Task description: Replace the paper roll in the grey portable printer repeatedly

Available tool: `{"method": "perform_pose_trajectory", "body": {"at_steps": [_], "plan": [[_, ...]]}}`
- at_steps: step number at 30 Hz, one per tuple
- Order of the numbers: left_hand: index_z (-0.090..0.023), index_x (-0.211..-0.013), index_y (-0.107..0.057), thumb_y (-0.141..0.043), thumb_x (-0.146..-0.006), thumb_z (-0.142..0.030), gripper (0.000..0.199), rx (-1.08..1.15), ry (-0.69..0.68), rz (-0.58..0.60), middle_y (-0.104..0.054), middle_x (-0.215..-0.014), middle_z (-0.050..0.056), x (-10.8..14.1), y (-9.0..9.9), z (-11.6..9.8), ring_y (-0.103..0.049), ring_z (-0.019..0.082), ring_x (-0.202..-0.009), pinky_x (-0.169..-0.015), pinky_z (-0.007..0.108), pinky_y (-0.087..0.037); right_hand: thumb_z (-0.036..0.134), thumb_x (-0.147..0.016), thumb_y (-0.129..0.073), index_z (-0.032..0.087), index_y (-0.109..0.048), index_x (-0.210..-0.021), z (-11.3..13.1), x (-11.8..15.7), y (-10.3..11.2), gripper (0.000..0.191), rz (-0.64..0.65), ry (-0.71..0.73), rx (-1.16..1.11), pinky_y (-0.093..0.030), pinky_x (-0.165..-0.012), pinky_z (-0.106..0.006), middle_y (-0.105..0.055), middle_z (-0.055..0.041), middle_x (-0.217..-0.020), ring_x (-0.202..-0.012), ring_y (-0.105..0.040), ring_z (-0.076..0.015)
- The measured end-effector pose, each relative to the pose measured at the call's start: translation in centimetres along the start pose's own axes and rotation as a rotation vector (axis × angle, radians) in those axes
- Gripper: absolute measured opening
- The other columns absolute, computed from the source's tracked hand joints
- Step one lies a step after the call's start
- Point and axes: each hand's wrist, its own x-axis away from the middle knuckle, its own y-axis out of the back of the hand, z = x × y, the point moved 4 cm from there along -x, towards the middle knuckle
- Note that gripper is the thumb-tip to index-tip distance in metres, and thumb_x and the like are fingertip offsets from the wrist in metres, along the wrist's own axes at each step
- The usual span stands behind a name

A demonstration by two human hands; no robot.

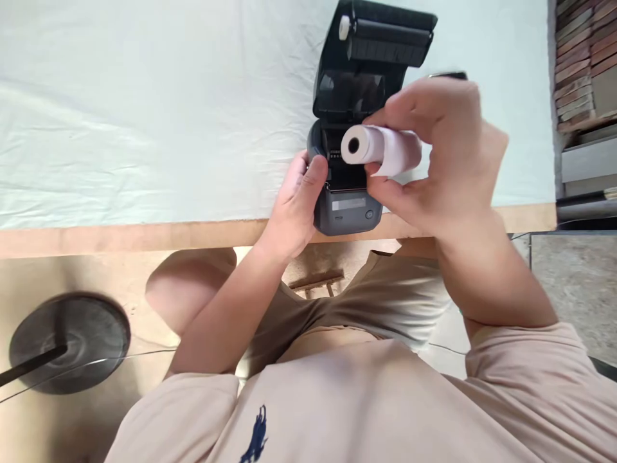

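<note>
My right hand (448, 154) pinches a white paper roll (371, 146) between thumb and fingers, its round end and dark core (354, 145) facing left, a loose flap (393, 164) of paper curling away by my thumb. Past my fingertips, the dark grey printer (349, 222) has its black lid (357, 90) tipped open. My left hand (299, 199) clasps the printer's left side, thumb on the rim.

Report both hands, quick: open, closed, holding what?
Left hand: closed, holding the printer by its side.
Right hand: closed, holding the paper roll.
</note>
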Motion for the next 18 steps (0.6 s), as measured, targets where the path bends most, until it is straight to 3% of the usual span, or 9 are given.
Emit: {"method": "perform_pose_trajectory", "body": {"at_steps": [4,8,10,14,16,18], "plan": [[-0.025,-0.114,-0.072,-0.069,-0.107,-0.047,0.023,-0.029,0.006,0.031,-0.071,-0.113,0.001,-0.3,0.2,0.5,-0.071,0.023,-0.129,-0.107,0.034,-0.059,0.023,-0.085,-0.066,0.030,-0.063,-0.118,0.1,-1.0,-0.3,0.035,0.052,0.038,0.238,-0.057,-0.093,-0.050,-0.081,-0.0025,-0.108,-0.099,-0.078,-0.0297],[-0.022,-0.109,-0.071,-0.067,-0.107,-0.045,0.023,0.045,0.021,-0.002,-0.070,-0.105,0.002,-0.5,0.1,0.4,-0.074,0.023,-0.119,-0.096,0.032,-0.060,0.023,-0.096,-0.057,0.029,-0.068,-0.100,0.4,-0.4,-0.3,0.014,-0.055,0.192,0.141,-0.056,-0.082,-0.044,-0.083,0.0024,-0.102,-0.090,-0.080,-0.0235],[-0.022,-0.105,-0.069,-0.069,-0.106,-0.048,0.027,0.127,0.057,0.009,-0.071,-0.099,0.003,-0.4,-0.1,0.2,-0.075,0.023,-0.107,-0.087,0.032,-0.061,0.027,-0.102,-0.051,0.030,-0.071,-0.095,0.8,0.3,-0.2,0.022,-0.100,0.218,0.119,-0.055,-0.082,-0.044,-0.083,0.0027,-0.096,-0.087,-0.079,-0.0220],[-0.023,-0.104,-0.070,-0.086,-0.092,-0.035,0.024,0.136,0.097,0.035,-0.073,-0.095,0.000,-0.1,-0.1,-0.3,-0.074,0.017,-0.091,-0.080,0.029,-0.060,0.038,-0.105,-0.053,0.034,-0.075,-0.095,1.4,1.9,-0.7,0.025,0.006,0.244,0.125,-0.053,-0.086,-0.047,-0.082,0.0011,-0.095,-0.091,-0.076,-0.0242],[-0.024,-0.103,-0.071,-0.091,-0.083,-0.024,0.029,0.044,0.097,0.024,-0.073,-0.092,-0.002,-0.1,0.3,-0.4,-0.076,0.019,-0.093,-0.081,0.029,-0.061,0.039,-0.104,-0.062,0.033,-0.073,-0.098,1.5,2.5,-0.6,0.013,-0.087,0.338,-0.044,-0.056,-0.086,-0.045,-0.081,0.0015,-0.096,-0.092,-0.076,-0.0238],[-0.024,-0.106,-0.071,-0.091,-0.078,-0.021,0.035,-0.013,0.108,0.017,-0.075,-0.094,0.000,0.0,0.5,-0.5,-0.079,0.026,-0.106,-0.089,0.034,-0.063,0.037,-0.103,-0.064,0.032,-0.068,-0.101,0.8,2.6,-0.2,0.006,-0.299,0.348,-0.220,-0.058,-0.086,-0.044,-0.076,0.0005,-0.094,-0.094,-0.075,-0.0242]]}}
